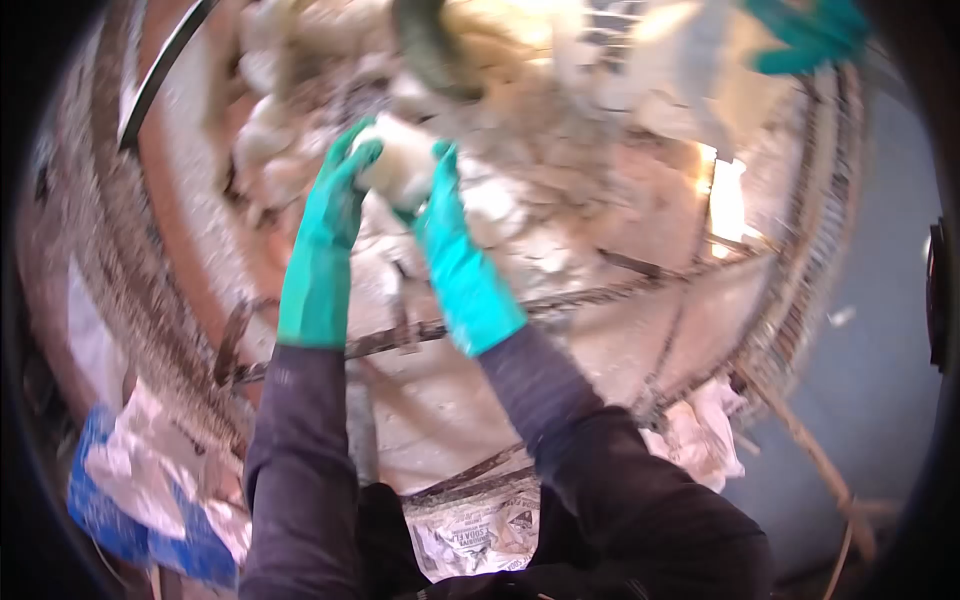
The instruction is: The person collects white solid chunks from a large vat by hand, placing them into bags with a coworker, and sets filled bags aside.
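Note:
My left hand (345, 185) and my right hand (441, 198), both in long green rubber gloves, are closed around the two sides of a white lump (400, 158). Motion blurs the lump, so its exact kind cannot be made out. Directly behind and beneath it spreads a heap of similar whitish lumps (545, 185) on a pale, smeared work surface (430, 400). The lump hides part of my fingers.
At the upper right, another person's green-gloved hand (810, 35) is by a whitish printed bag (610, 60). A dark curved object (432, 50) sticks in from the top. Chain-like bars (560, 298) cross the surface. Low right stands a wooden stick (805, 440); a printed sack (475, 530) lies below me.

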Demonstrator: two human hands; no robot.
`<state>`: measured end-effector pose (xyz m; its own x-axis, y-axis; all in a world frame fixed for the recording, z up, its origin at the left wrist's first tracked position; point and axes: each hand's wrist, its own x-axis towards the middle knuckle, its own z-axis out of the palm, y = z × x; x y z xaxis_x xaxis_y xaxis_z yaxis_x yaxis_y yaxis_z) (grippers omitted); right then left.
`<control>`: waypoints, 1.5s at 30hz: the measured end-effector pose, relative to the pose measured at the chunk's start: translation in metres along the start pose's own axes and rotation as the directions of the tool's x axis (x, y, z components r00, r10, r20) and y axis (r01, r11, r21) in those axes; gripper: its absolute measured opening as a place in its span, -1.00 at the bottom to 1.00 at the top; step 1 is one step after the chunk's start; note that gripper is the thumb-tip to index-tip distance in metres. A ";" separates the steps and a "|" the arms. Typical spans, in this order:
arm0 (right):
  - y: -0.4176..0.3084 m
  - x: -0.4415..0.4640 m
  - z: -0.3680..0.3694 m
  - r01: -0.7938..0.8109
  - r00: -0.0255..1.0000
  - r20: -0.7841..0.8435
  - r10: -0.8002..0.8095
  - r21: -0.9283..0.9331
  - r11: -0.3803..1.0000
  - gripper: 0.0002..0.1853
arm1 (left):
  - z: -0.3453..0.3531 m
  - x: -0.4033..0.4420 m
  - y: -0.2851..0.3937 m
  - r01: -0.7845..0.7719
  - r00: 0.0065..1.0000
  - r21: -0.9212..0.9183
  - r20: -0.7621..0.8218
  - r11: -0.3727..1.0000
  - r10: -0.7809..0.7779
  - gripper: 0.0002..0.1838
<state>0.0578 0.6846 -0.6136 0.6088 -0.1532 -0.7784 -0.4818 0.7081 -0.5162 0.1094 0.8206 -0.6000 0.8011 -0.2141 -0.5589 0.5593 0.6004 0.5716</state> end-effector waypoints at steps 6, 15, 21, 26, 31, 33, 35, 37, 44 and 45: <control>-0.212 -0.180 -0.041 0.183 0.893 -0.384 -0.236 -0.171 0.968 -0.10 | 0.239 -0.110 -0.023 0.072 0.986 0.150 0.136 0.986 -0.093 -0.21; -0.488 -0.162 -0.068 0.258 0.893 0.321 -0.316 0.211 0.943 -0.37 | 0.536 -0.048 0.007 -0.624 0.763 0.596 0.326 0.506 0.558 -0.06; -0.495 -0.014 -0.087 0.204 0.945 0.219 -0.242 0.183 0.962 -0.57 | 0.541 0.006 -0.003 -0.557 0.752 0.799 0.370 0.227 0.545 -0.24; -0.439 -0.165 -0.104 0.327 0.940 0.129 -0.316 -0.071 0.942 -0.52 | 0.491 -0.148 -0.034 -0.496 0.854 0.600 0.467 0.628 0.229 -0.40; -0.335 -0.257 -0.145 -0.106 0.984 -0.170 0.050 -0.339 0.935 -0.40 | 0.307 -0.232 -0.041 0.032 0.999 0.653 0.010 0.757 -0.051 -0.31; -0.296 -0.262 -0.135 -0.304 0.950 -0.216 0.226 -0.474 0.826 -0.40 | 0.228 -0.227 0.019 0.122 0.984 0.657 -0.177 0.744 -0.005 -0.26; -0.255 -0.244 -0.112 -0.309 0.944 -0.106 0.313 -0.621 0.720 -0.38 | 0.125 -0.199 0.044 -0.176 0.861 0.758 -0.191 0.629 0.472 -0.41; -0.210 -0.207 -0.069 -0.275 0.925 -0.027 0.379 -0.737 0.618 -0.36 | 0.066 -0.177 0.099 -0.139 0.807 0.475 -0.455 0.869 0.377 -0.40; -0.023 0.001 0.027 -0.101 0.949 0.037 0.314 -0.906 0.412 -0.40 | -0.141 -0.056 0.032 0.129 0.833 0.439 -0.534 0.889 0.143 -0.27; 0.011 0.030 0.016 -0.027 0.971 0.066 0.231 -0.925 0.380 -0.40 | -0.164 -0.047 0.014 0.173 0.829 0.519 -0.536 0.837 0.162 -0.24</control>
<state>0.0808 0.6989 -0.6369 0.5212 0.0604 -0.8513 -0.7824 -0.3645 -0.5049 0.0445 0.9651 -0.6643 0.6399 0.3325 -0.6928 0.7171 0.0657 0.6939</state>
